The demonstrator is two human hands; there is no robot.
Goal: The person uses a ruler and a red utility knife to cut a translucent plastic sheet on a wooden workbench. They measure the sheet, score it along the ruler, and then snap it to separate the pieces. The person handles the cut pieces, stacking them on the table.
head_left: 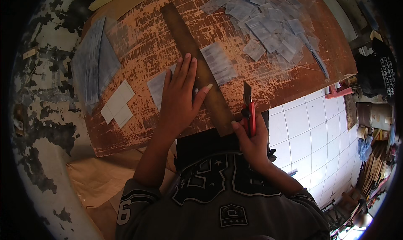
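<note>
One brown straightedge (205, 72) lies across at least one translucent sheet (222, 63) on the bench (134, 51). The left hand (178, 97), fingers slightly spread, rests partly on the straightedge; beside its near end, the right hand (255, 141) grips one red knife (252, 120). Beyond its right: uncountably heaped clear pieces (273, 30).

Left hand (179, 92) palm down, right hand (255, 144) curled closed
</note>
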